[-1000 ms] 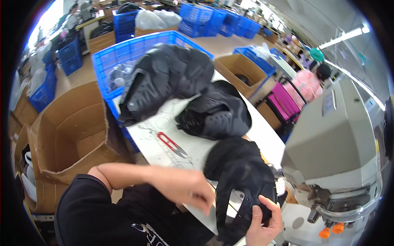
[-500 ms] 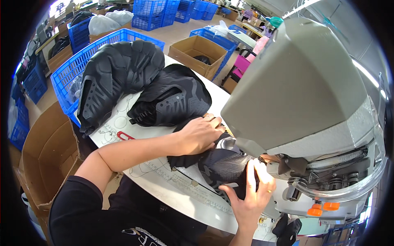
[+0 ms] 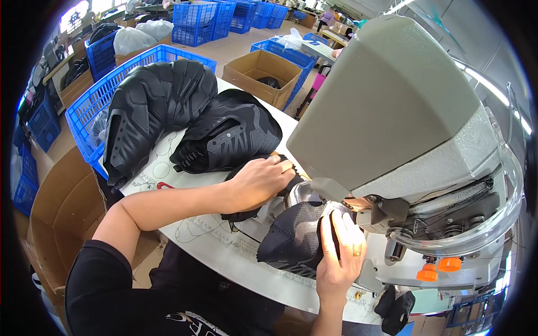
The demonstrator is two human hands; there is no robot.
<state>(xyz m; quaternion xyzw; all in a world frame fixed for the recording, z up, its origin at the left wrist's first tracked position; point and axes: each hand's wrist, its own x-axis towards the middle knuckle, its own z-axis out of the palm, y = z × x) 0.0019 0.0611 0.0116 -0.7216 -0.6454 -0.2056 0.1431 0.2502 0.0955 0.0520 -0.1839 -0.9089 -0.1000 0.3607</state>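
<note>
As both hands press black mesh shoe upper [image 3: 291, 238] flat under grey sewing machine [image 3: 392, 112]: left hand [image 3: 260, 180] behind, right hand [image 3: 339, 246] in front; stitching step, steady feeding needed.

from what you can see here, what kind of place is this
Most likely a shoe factory sewing floor: a big industrial sewing machine, stacks of black shoe uppers on the white worktable, and blue plastic crates behind.
</note>
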